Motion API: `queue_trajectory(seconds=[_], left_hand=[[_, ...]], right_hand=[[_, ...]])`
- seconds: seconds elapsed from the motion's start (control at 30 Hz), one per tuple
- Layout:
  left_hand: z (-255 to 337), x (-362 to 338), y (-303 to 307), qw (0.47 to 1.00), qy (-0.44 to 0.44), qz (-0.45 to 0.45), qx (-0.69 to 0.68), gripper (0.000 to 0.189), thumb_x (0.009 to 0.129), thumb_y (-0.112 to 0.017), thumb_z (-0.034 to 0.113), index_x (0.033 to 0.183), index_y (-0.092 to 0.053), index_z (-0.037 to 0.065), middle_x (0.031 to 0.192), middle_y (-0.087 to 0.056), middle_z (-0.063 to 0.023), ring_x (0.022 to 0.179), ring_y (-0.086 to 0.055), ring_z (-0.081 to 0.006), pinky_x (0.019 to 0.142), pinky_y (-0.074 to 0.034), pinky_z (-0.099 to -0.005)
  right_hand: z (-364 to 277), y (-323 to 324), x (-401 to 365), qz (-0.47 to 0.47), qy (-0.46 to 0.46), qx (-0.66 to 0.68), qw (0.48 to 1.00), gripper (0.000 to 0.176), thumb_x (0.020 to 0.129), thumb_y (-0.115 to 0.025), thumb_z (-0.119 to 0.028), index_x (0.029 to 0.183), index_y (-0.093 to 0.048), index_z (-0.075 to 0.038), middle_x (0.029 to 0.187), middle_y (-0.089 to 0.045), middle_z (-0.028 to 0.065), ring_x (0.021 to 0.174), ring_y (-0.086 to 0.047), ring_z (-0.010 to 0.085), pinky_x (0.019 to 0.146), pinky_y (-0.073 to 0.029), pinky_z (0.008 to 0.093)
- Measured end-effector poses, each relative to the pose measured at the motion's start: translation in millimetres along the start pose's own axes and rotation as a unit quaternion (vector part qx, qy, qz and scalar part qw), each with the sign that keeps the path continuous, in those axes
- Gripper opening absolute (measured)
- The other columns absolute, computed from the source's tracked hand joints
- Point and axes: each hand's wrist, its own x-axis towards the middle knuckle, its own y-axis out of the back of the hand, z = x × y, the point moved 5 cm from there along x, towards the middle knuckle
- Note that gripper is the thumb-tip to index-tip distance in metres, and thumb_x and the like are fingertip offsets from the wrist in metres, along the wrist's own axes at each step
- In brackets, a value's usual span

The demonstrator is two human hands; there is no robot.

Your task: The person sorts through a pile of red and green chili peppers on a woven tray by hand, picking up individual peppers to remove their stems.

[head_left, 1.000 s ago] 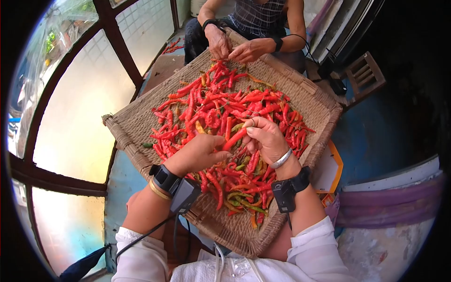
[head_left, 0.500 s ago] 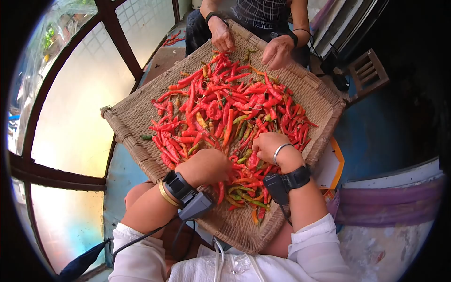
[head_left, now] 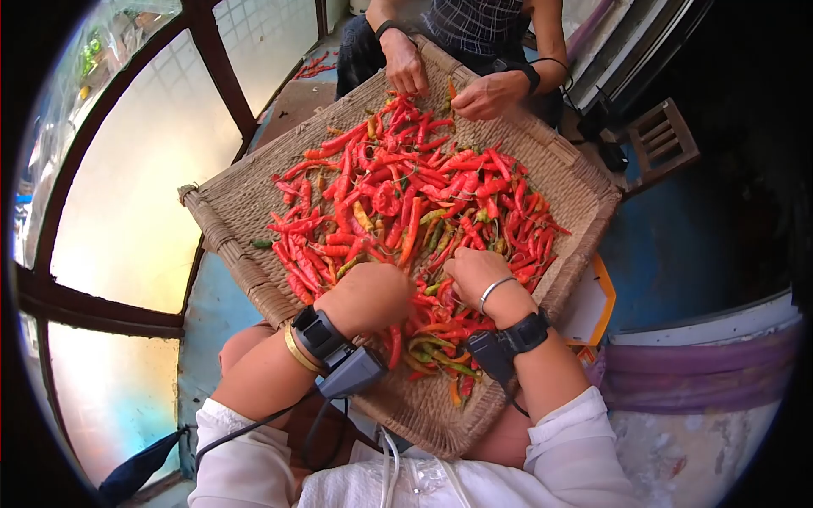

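Red chili peppers (head_left: 385, 199) lie heaped on a square woven tray (head_left: 246, 182). A small group of green and yellowish peppers (head_left: 436, 351) sits at its near corner. My left hand (head_left: 371, 296) is over the near left part of the heap, its back to the camera and its fingers hidden and blurred. My right hand (head_left: 477, 278) reaches down into the peppers right of centre, fingers bent together; whatever is between the fingertips is hidden. Both wrists carry black straps with grey devices.
Across the tray a co-worker's two hands (head_left: 487, 95) are at the far edge, one by an orange pepper. A framed window (head_left: 135, 186) stands on the left. A wooden stool (head_left: 662, 140) is at the back right, and purple cloth (head_left: 703, 372) at the right.
My right hand has shifted slightly left and toward me. My left hand has hardly moved. The co-worker's right-side hand has moved left, and an orange pepper now shows beside it.
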Motion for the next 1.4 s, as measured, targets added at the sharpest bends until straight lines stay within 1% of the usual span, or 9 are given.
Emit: queue_trajectory(seconds=[0.07,0.17,0.3,0.47,0.57,0.67,0.8,0.9,1.4], left_hand=[[-2,-5,9,0.998,0.018,0.067,-0.004,0.031,0.074,-0.06,0.025,0.099,-0.057,0.007,0.082,-0.06,-0.0142,0.073,-0.058,-0.0319,0.064,-0.047,-0.04],[-2,-5,20,0.941,-0.087,0.298,-0.133,0.029,0.076,-0.062,0.021,0.097,-0.055,0.001,0.08,-0.059,-0.0147,0.071,-0.059,-0.0301,0.062,-0.047,-0.0381],[2,0,27,0.925,-0.087,0.167,-0.331,0.023,0.079,-0.06,0.017,0.095,-0.057,0.001,0.075,-0.062,-0.0145,0.069,-0.061,-0.0241,0.062,-0.046,-0.0327],[-4,3,22,0.899,-0.09,0.097,-0.418,0.021,0.086,-0.055,0.021,0.092,-0.057,0.001,0.069,-0.058,0.0007,0.058,-0.049,-0.007,0.052,-0.041,-0.0228],[-28,3,35,0.852,0.029,0.115,-0.51,0.027,0.089,-0.051,0.026,0.101,-0.056,0.003,0.073,-0.06,-0.0005,0.053,-0.047,-0.003,0.047,-0.039,-0.0174],[-50,1,56,0.73,0.05,0.355,-0.582,0.042,0.09,-0.048,0.027,0.12,-0.043,-0.002,0.084,-0.061,-0.0041,0.052,-0.046,-0.0024,0.046,-0.038,-0.0172],[-61,1,47,0.651,0.104,0.403,-0.635,0.045,0.089,-0.05,0.027,0.121,-0.042,-0.003,0.087,-0.061,-0.0038,0.053,-0.047,-0.002,0.048,-0.04,-0.0175],[-36,9,37,0.808,0.049,0.233,-0.538,0.036,0.087,-0.053,0.023,0.113,-0.05,-0.001,0.087,-0.061,-0.0031,0.055,-0.049,-0.0032,0.05,-0.043,-0.0185],[-26,7,34,0.912,0.021,0.221,-0.344,0.027,0.082,-0.059,0.02,0.099,-0.057,-0.002,0.078,-0.062,-0.0085,0.066,-0.057,-0.0127,0.06,-0.047,-0.0273]], right_hand=[[0,14,-4,0.043,0.005,0.02,0.999,0.012,0.072,-0.059,-0.016,0.081,-0.059,-0.008,0.078,-0.057,0.0104,0.077,-0.057,0.0294,0.066,-0.047,0.0388],[-4,32,-12,0.054,0.051,0.349,0.934,0.014,0.078,-0.058,-0.018,0.081,-0.06,-0.005,0.066,-0.06,0.0067,0.058,-0.058,0.0202,0.055,-0.046,0.0309],[-6,37,-16,0.025,0.024,0.653,0.756,0.017,0.084,-0.055,-0.018,0.087,-0.059,-0.002,0.068,-0.058,0.0009,0.053,-0.052,0.0039,0.048,-0.042,0.0188],[-2,37,-11,0.067,0.032,0.785,0.615,0.019,0.084,-0.056,-0.017,0.093,-0.057,0.0,0.069,-0.058,0.0011,0.057,-0.053,0.005,0.053,-0.045,0.0197],[12,38,-6,0.174,0.002,0.36,0.917,0.02,0.078,-0.058,-0.012,0.095,-0.058,-0.003,0.08,-0.06,0.0118,0.069,-0.059,0.0283,0.065,-0.049,0.0348],[10,12,5,0.144,0.01,0.047,0.988,0.016,0.075,-0.058,-0.01,0.09,-0.059,-0.006,0.086,-0.057,0.0146,0.082,-0.056,0.0333,0.072,-0.048,0.0397],[6,0,17,0.156,0.031,0.053,0.986,0.011,0.076,-0.052,-0.009,0.083,-0.06,-0.007,0.089,-0.055,0.0117,0.088,-0.055,0.0298,0.077,-0.047,0.0393],[3,-3,20,0.147,0.005,-0.019,0.989,0.013,0.077,-0.051,-0.01,0.081,-0.063,-0.008,0.09,-0.057,0.01,0.087,-0.056,0.0274,0.076,-0.046,0.0373],[2,10,13,0.002,-0.081,-0.031,0.996,0.016,0.076,-0.057,-0.014,0.088,-0.065,-0.006,0.101,-0.054,0.0133,0.094,-0.056,0.0275,0.077,-0.047,0.0368]])
